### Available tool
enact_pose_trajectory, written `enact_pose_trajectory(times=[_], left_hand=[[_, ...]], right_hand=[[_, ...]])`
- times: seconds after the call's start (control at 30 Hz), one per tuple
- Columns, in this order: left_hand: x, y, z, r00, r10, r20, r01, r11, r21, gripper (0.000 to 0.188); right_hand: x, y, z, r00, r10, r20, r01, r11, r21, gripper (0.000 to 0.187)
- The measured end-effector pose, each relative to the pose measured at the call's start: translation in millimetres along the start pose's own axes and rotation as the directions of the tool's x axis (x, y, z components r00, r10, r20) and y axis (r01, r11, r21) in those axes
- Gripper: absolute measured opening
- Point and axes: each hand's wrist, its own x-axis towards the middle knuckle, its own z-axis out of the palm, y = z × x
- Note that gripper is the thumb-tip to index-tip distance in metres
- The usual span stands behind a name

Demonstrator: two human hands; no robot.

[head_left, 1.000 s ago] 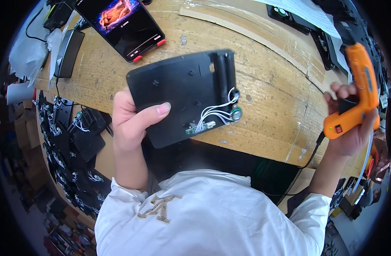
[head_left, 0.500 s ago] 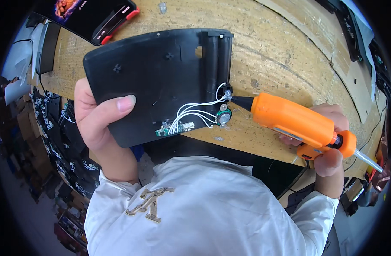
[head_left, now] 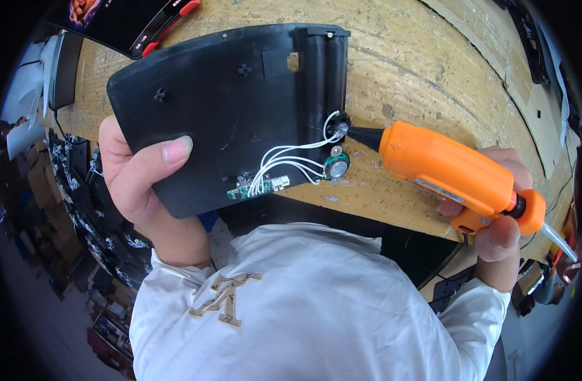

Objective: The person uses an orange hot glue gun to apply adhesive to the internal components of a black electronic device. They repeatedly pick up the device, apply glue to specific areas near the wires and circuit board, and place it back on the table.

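Observation:
My left hand (head_left: 145, 165) grips a black plastic panel (head_left: 202, 114) by its left edge, thumb on the near face and fingers behind. A small green circuit board (head_left: 259, 188) sits at the panel's lower edge. White wires (head_left: 287, 152) run from it to the right edge, by a round metal-faced part (head_left: 337, 167). My right hand (head_left: 497, 235) is wrapped round an orange hot glue gun (head_left: 449, 168) with a clear glue stick (head_left: 561, 243) out of its back. The gun's black nozzle (head_left: 366, 136) meets a blob of clear glue (head_left: 342, 130) at the wire ends.
Under the panel lies a worn wooden table (head_left: 418, 76). A device with a lit screen and red corners (head_left: 129, 25) rests at the far left. Cardboard (head_left: 488, 47) covers the far right. Dark parts with white wires (head_left: 81, 216) are piled at the left.
The panel has tilted slightly and shifted up and left at its far side. The glue gun has moved a little right and its nozzle stays at the glue blob.

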Motion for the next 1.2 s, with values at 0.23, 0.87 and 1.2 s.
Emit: enact_pose_trajectory(times=[0.23, 0.87, 1.2], left_hand=[[3, -1, -9, 0.997, -0.03, 0.066, 0.028, 0.999, 0.02, 0.038], [8, -11, -31, 0.979, 0.075, 0.187, -0.053, 0.991, -0.12, 0.056], [0, -4, -15, 1.0, -0.014, 0.026, 0.014, 1.0, -0.009, 0.054]], right_hand=[[0, 2, 7, 0.996, -0.048, -0.076, 0.053, 0.997, 0.059, 0.068], [-10, -2, 10, 0.957, 0.12, -0.263, -0.135, 0.99, -0.039, 0.08], [-10, 5, 6, 0.983, 0.012, -0.183, -0.009, 1.0, 0.02, 0.072]])
